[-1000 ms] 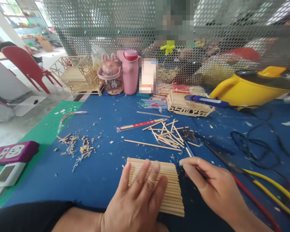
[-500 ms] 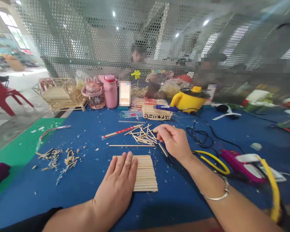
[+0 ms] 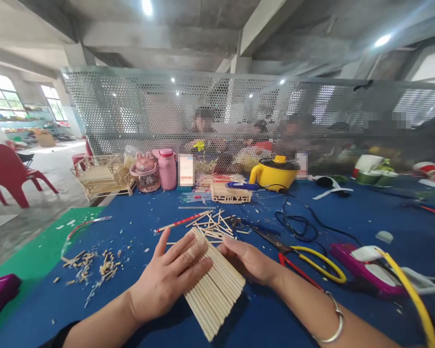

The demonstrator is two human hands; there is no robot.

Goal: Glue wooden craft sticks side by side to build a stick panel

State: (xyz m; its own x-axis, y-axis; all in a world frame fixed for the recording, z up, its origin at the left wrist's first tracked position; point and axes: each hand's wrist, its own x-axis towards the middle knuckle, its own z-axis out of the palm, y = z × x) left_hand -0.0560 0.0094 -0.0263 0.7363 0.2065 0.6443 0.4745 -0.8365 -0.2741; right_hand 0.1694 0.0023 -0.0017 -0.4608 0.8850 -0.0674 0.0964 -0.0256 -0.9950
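A panel of thin wooden sticks (image 3: 217, 285) laid side by side is tilted and turned slantwise above the blue table, in front of me. My left hand (image 3: 174, 270) lies on its upper left part, fingers spread and flat over the sticks. My right hand (image 3: 248, 261) grips the panel's right edge; its thumb shows, and the other fingers are hidden behind the panel. Just beyond, a loose pile of short sticks (image 3: 215, 224) rests on the table beside a red-and-white stick packet (image 3: 183, 222).
Yellow-handled scissors (image 3: 321, 261) and a red-handled tool (image 3: 300, 270) lie right of my right hand. Cut scraps (image 3: 81, 261) are scattered at left. Farther back stand a small stick-built frame (image 3: 232, 193), a yellow pot (image 3: 275, 174) and a pink bottle (image 3: 166, 169) before a perforated screen (image 3: 145, 116).
The panel has gone from lying flat to being tilted and turned. My right hand has come from the stick pile to the panel's right edge. The view has tipped upward.
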